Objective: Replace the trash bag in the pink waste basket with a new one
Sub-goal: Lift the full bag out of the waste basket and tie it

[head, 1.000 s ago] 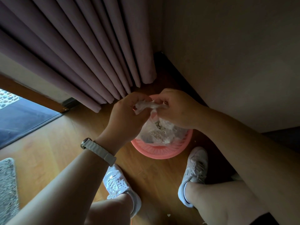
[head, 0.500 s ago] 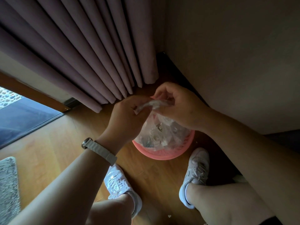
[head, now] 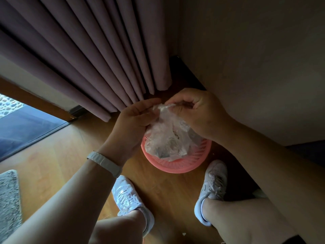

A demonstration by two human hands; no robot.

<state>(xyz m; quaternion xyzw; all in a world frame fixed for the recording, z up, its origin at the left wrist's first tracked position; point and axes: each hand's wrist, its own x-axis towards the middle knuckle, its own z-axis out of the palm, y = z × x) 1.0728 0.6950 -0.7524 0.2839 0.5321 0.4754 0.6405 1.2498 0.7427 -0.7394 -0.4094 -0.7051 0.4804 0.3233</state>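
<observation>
A pink perforated waste basket (head: 182,165) stands on the wooden floor in the room's corner. A clear trash bag (head: 168,140) with rubbish inside hangs over it, its bottom still within the rim. My left hand (head: 135,118) and my right hand (head: 197,113) both pinch the gathered top of the bag above the basket, close together. The basket's far side is hidden behind the bag and my hands.
Mauve curtains (head: 98,64) hang just behind the basket and a beige wall (head: 255,67) runs on the right. My two white sneakers (head: 128,198) stand on the wooden floor (head: 58,155) in front. A grey rug (head: 8,205) lies at the left edge.
Both hands have risen with the bag's gathered top, drawing the bag higher out of the basket. More of the basket's inner wall shows now.
</observation>
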